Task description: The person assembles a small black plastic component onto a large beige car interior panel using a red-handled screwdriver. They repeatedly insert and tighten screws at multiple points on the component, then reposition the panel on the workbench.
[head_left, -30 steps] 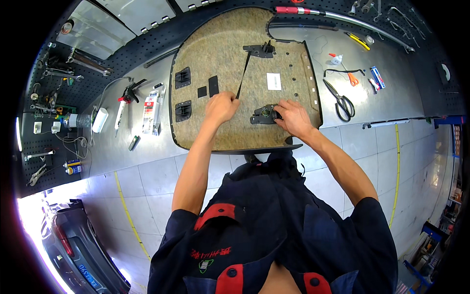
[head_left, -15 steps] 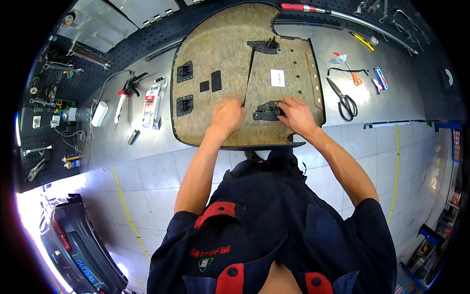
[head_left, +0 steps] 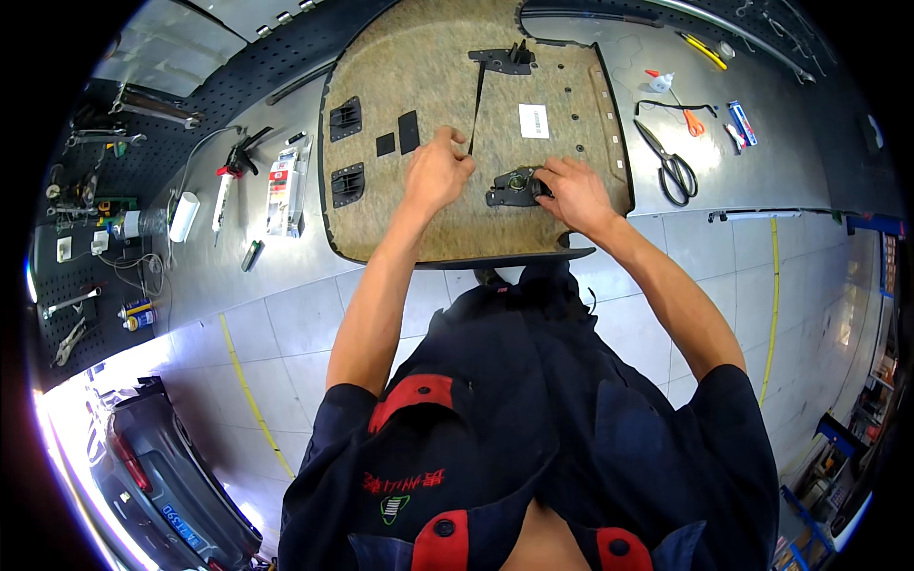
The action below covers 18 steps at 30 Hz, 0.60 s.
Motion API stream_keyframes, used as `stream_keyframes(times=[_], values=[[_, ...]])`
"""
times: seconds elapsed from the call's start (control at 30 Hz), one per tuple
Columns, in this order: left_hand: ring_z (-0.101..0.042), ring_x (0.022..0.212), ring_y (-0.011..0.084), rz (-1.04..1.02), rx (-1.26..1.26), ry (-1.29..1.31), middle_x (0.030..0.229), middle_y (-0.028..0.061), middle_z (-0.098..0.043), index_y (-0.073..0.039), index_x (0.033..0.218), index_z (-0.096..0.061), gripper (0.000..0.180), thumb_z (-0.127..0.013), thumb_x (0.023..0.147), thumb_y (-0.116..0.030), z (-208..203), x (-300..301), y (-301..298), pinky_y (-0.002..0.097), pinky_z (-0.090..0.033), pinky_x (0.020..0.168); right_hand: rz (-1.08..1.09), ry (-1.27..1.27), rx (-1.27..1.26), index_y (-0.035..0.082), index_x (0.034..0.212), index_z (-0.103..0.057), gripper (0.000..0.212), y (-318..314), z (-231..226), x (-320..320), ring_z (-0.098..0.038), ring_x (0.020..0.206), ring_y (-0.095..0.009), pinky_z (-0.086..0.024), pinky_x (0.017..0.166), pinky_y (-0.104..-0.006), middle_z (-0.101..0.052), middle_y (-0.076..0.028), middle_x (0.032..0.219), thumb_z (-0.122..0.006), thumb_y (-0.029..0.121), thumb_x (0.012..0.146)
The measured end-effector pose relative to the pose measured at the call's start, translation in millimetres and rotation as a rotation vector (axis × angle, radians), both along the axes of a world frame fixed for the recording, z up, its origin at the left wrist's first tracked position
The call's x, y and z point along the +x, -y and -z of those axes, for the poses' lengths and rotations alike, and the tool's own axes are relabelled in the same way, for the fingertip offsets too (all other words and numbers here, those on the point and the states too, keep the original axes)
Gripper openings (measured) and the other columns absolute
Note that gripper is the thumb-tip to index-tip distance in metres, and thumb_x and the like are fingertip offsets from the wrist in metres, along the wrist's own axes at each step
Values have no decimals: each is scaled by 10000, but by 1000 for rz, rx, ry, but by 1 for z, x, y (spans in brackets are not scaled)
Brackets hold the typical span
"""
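A large panel (head_left: 438, 224) with a brown felt-like surface and black edging lies on the metal bench before me. My left hand (head_left: 440, 173) is above its middle, fingers pinched at the near end of a thin black strap (head_left: 478, 107). That strap runs away to the far black bracket (head_left: 503, 61). My right hand (head_left: 574, 193) rests at the near black bracket (head_left: 512, 187), thumb and fingers closed around its right end, which they partly hide. A white label (head_left: 534, 121) sits between the two brackets.
Scissors (head_left: 666, 164), an orange-handled tool (head_left: 693, 122), a small white bottle (head_left: 662, 83) and a blue box (head_left: 742, 124) lie right of the panel. To its left are a caulking gun (head_left: 228, 181) and a blister pack (head_left: 285, 190). Wrenches (head_left: 157, 107) hang on the left pegboard.
The view has shifted, so the bench sits higher in the picture. My left hand has moved away from me along the panel, toward the far bracket. My right hand stays at the near bracket.
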State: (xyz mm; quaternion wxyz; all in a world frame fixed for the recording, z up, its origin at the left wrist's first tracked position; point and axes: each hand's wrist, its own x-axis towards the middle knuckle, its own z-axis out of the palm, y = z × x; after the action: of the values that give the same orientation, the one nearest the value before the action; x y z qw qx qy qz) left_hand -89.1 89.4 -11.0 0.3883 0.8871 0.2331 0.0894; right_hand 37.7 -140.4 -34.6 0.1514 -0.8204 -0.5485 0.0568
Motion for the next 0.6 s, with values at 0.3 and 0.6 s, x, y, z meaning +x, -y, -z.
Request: stream_keyframes(times=[0.3, 0.6], values=[[-733, 807, 302, -2, -41, 58, 865, 155, -754, -44, 1002, -746, 214, -695, 827, -155, 2, 8, -1, 386, -554, 757, 7, 2, 17, 73, 1045, -706, 296, 0, 2, -1, -609, 1033, -283, -492, 919, -440, -621, -62, 1034, -770, 181, 777], [-614, 726, 98, -86, -466, -72, 869, 48, -733, 16, 1023, -762, 281, -764, 918, -245, 17, 13, -12, 256, -498, 669, -16, 8, 14, 50, 1099, -696, 367, 0, 0, 0, -613, 994, -290, -502, 896, -412, -624, -77, 1028, -790, 174, 767]])
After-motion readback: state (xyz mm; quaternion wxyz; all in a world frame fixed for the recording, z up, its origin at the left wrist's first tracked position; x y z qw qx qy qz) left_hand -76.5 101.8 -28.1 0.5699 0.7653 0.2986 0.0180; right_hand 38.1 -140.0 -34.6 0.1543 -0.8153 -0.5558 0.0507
